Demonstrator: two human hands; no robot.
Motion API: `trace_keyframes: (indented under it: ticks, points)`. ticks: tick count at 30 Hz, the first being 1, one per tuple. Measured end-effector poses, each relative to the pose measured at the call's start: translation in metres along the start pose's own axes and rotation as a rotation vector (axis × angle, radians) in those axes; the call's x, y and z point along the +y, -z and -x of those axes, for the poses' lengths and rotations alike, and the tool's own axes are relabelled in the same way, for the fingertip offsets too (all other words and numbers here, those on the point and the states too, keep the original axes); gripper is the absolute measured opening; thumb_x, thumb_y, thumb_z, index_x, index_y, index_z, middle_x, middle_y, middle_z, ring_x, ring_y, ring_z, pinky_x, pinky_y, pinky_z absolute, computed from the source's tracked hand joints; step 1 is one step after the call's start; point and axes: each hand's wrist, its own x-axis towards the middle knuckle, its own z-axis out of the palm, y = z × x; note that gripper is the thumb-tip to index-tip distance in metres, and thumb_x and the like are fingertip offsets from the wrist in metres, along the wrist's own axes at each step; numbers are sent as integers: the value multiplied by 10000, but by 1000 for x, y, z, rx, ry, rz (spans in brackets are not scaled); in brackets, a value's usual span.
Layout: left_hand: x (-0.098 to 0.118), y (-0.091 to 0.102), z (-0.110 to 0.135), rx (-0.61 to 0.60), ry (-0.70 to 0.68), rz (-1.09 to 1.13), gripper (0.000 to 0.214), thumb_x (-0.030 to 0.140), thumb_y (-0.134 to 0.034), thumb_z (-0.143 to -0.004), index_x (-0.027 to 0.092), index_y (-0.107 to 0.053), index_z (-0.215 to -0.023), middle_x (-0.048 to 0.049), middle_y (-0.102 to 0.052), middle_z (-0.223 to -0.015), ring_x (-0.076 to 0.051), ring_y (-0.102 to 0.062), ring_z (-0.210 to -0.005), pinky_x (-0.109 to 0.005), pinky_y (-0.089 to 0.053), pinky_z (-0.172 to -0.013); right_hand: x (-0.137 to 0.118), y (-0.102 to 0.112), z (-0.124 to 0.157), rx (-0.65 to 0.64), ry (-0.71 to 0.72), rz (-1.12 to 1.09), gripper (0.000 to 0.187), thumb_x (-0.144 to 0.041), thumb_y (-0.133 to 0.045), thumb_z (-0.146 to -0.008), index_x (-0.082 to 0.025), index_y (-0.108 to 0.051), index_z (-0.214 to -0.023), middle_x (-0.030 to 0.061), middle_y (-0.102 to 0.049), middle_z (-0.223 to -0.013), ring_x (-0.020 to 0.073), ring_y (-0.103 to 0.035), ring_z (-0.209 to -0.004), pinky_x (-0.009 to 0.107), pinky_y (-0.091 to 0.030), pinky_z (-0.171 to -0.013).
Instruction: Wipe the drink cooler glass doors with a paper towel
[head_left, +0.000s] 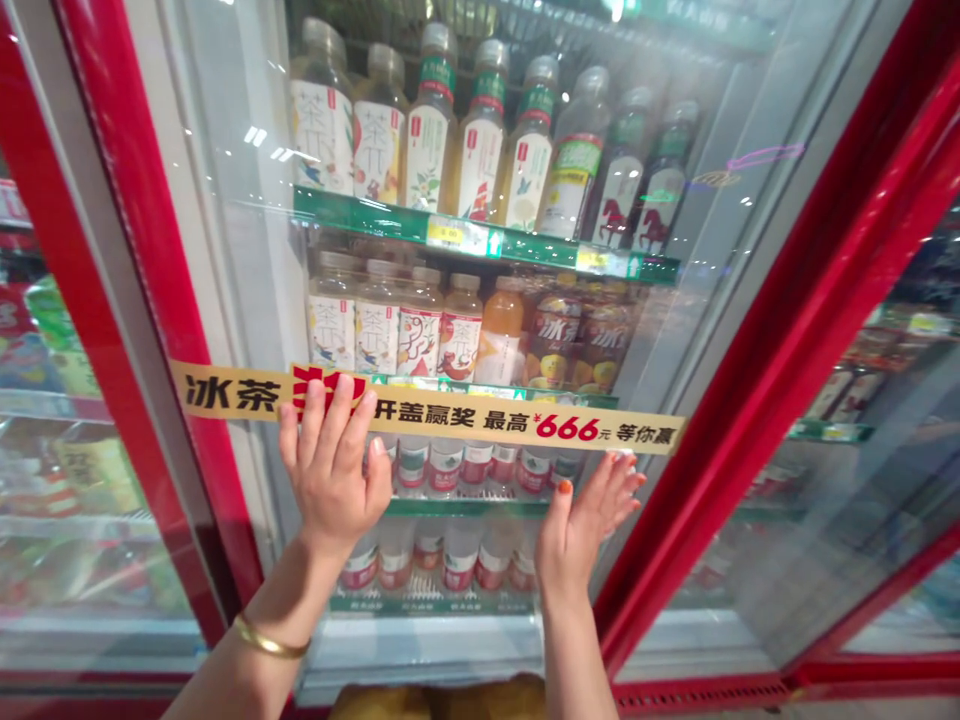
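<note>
Left hand [330, 470] open, fingers spread, holding nothing, flat on the cooler's glass door [225, 250] over the yellow banner [427, 412]. I read right hand [589, 530] as open, empty, seemingly touching the glass just below the banner; bottles [480, 140] stand behind.

We see two bare hands on a glass fridge door [225, 300] with a red frame [142, 250]. The left hand [330, 470] lies flat on a yellow strip [480, 415] (it has red numbers on it). The right hand [585, 530] is just below the strip. Tea bottles [427, 140] stand on green shelves [390, 215] behind the glass.
</note>
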Motion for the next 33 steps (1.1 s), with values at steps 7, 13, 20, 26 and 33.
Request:
trace_keyframes:
  ticks: [7,13,20,26,33]
  points:
    - [1,1,0,3,-13,-3,790,151,-590,-987,283,-367,-1733,-23,-354,-1798,-232,-245,-1722,-497,-125,-1455,-39,-3,50,-248,535,0,843,-361,-566,-1076,-271,-145,-1801,56,-431,-1790,261,-35,-1763,592,46,-1426]
    - [3,0,0,4,3,-7,774,200,-571,-997,305,-356,-1733,-45,-382,-1792,-262,-259,-1720,-568,-161,-1437,-17,-2,34,-101,83,12,798,-298,-412,-1121,-274,10,-1798,157,-60,-1881,418,21,-1750,903,-73,-1282]
    - [-22,23,31,-95,95,132,744,257,-374,-1057,288,-192,-1777,-122,-417,-1777,-278,-370,-1675,-592,-282,-1395,-109,-20,39,-338,552,-102,790,-432,-571,-1094,-302,-214,-1787,40,-459,-1772,280,-99,-1758,606,63,-1415]
    - [-53,30,81,-138,109,-88,792,221,-540,-1047,269,-226,-1773,-150,-330,-1804,-281,-163,-1734,-575,-165,-1429,-109,-11,32,-309,604,-39,691,-402,-567,-1106,-250,-359,-1747,50,-548,-1712,247,-122,-1755,560,128,-1403]
    - [-61,21,112,12,131,-52,823,339,-496,-1095,203,-69,-1785,-207,-45,-1863,-274,-64,-1750,-518,-223,-1411,-162,-34,11,-466,967,-185,586,-367,-498,-1131,-289,-432,-1708,-16,-469,-1761,175,-242,-1722,494,87,-1427]
